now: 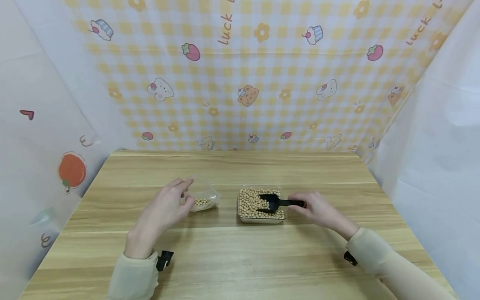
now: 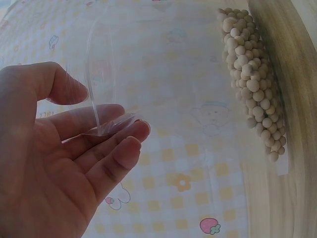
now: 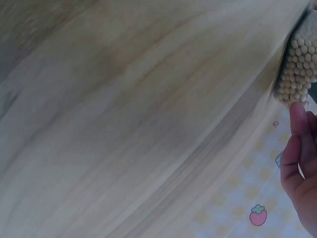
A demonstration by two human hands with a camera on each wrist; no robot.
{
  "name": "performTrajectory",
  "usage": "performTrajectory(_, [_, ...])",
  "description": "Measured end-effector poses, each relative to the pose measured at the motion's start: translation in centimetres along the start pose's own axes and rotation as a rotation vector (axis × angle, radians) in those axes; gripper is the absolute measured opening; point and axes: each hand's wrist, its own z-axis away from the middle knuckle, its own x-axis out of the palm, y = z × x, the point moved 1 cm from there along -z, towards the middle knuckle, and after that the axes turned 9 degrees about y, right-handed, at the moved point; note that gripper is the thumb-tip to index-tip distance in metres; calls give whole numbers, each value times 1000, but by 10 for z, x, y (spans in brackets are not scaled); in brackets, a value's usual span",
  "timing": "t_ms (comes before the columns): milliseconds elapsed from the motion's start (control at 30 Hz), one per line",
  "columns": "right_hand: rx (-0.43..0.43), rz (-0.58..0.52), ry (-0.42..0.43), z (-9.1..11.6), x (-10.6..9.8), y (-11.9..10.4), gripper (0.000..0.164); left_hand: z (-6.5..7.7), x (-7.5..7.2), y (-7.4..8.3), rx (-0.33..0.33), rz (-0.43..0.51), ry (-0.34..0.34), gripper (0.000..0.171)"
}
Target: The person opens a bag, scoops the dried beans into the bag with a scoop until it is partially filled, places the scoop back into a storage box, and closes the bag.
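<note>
My left hand [image 1: 163,209] holds the mouth of a clear plastic bag [image 1: 208,193] that stands on the table. In the left wrist view the bag's film [image 2: 163,64] passes between the curled fingers and the thumb, and a heap of soybeans [image 2: 253,84] lies along its bottom. To the right, a clear rectangular container [image 1: 258,221] is filled with soybeans [image 1: 247,202]. My right hand [image 1: 318,208] grips the handle of a black scoop [image 1: 275,203], whose blade is partly sunk in those beans. Only part of that hand [image 3: 304,153] shows in the right wrist view.
The wood-grain table [image 1: 240,258] carries the bag and the container side by side near its middle. A yellow checked curtain [image 1: 232,75] hangs along the back edge, with white curtains [image 1: 423,137] at the sides. Both wrists wear black straps.
</note>
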Motion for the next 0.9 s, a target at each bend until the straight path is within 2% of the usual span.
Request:
performTrajectory(200, [-4,32,-41,-3,1,-4,25,0,1,1,9,-5,0,52])
performTrajectory(333, [-59,102,-74,-9,-2,-9,26,0,1,1,8,1,0,51])
performTrajectory(500, [-96,180,-104,-14,-3,-15,17,1,0,1,11,0,2,51])
performTrajectory(700, [-125,149,-63,-15,-2,-14,12,1,-1,1,13,9,-2,51])
performTrajectory(900, [-128,92,-16,-11,-3,-6,23,1,0,1,9,14,-11,52])
